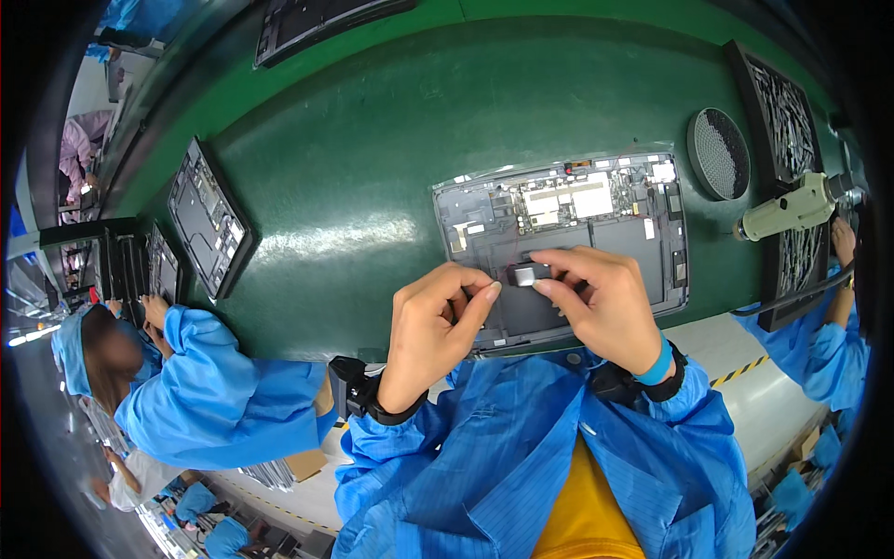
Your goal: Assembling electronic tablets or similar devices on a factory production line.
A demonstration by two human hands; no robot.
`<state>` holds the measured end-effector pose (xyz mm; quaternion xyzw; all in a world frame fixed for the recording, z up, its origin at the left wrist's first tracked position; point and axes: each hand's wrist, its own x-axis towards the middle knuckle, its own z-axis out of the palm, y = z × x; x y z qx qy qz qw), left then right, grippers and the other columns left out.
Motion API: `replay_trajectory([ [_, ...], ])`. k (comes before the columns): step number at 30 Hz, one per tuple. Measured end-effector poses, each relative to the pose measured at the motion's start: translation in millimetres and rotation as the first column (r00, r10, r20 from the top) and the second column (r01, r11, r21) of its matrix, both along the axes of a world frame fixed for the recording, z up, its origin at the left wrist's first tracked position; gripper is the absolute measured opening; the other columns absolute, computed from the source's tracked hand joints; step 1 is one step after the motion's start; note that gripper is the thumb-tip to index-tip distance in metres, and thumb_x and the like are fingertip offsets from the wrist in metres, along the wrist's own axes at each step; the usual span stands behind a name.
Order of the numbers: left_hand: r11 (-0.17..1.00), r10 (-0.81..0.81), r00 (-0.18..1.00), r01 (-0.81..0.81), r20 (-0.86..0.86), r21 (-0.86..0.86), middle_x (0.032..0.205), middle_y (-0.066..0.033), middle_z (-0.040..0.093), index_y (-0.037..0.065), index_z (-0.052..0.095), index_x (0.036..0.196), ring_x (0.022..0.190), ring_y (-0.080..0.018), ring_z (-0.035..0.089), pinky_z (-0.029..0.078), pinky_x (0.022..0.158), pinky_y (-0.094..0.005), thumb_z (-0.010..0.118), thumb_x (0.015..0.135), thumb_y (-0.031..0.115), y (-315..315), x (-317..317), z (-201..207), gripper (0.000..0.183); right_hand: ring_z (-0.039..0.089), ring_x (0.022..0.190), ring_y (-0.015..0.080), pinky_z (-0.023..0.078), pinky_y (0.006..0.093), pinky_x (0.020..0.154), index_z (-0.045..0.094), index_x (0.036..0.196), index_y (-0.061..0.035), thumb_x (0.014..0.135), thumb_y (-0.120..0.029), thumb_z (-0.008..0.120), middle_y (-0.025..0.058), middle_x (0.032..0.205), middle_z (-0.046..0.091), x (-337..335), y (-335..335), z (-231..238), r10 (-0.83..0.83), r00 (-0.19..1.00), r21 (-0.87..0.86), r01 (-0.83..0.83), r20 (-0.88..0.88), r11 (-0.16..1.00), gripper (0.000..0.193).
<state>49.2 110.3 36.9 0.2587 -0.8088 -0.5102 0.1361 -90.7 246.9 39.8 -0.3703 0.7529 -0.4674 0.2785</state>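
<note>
An opened laptop base or similar flat device housing [610,240] lies on the green bench in front of me, its circuit boards showing along the far side. Over its near half, my right hand [605,296] pinches a small silver and black block-shaped part [526,276] between thumb and fingers. My left hand [440,312] is just left of that part, thumb and index fingertip pressed together. Whatever lies between those left fingertips is too small to make out. A thin red wire [636,144] sticks up at the housing's far edge.
A round dish with a dotted surface [719,154], a pale power screwdriver [790,207] and dark trays of metal strips [787,121] stand at the right. Another opened housing [209,219] lies left, near a co-worker in blue [209,391]. Another person's arm [843,279] reaches in at right.
</note>
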Motion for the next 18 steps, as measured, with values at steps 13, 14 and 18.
replay_trajectory([
  [13, 0.992, 0.107, 0.989, -0.098, 0.103, -0.082, 0.072, -0.0035, 0.058, -0.002, 0.063, 0.089, 0.054, -0.0031, 0.046, 0.035, 0.044, -0.017, 0.065, 0.079, 0.0, -4, -3, 0, 0.011, 0.063, 0.054, 0.0147, 0.046, 0.025, 0.047, 0.053, 0.103, 0.0004, 0.08, 0.0, 0.06, 0.0102, 0.075, 0.067, 5, -18, -9, -0.041, 0.913, -0.031, 0.059, 0.406, 0.998, 0.024],
  [14, 0.993, 0.095, 0.994, -0.091, 0.061, -0.075, 0.072, -0.0027, 0.056, -0.002, 0.063, 0.087, 0.053, -0.0032, 0.045, 0.034, 0.044, -0.0177, 0.066, 0.078, 0.0, -5, -2, -4, 0.009, 0.063, 0.055, 0.015, 0.047, 0.025, 0.047, 0.052, 0.102, 0.0003, 0.08, 0.001, 0.06, 0.01, 0.075, 0.067, 5, -18, -9, -0.038, 0.917, -0.034, 0.056, 0.398, 0.998, 0.024],
  [18, 0.99, 0.115, 0.993, -0.115, 0.001, -0.085, 0.073, -0.0024, 0.056, -0.002, 0.063, 0.082, 0.054, -0.0036, 0.044, 0.034, 0.045, -0.0187, 0.066, 0.079, 0.002, -13, -3, 1, 0.006, 0.063, 0.054, 0.0157, 0.047, 0.0249, 0.048, 0.052, 0.103, 0.0002, 0.08, 0.0, 0.06, 0.0104, 0.076, 0.067, 6, -20, -6, -0.031, 0.926, -0.032, 0.046, 0.375, 0.998, 0.024],
])
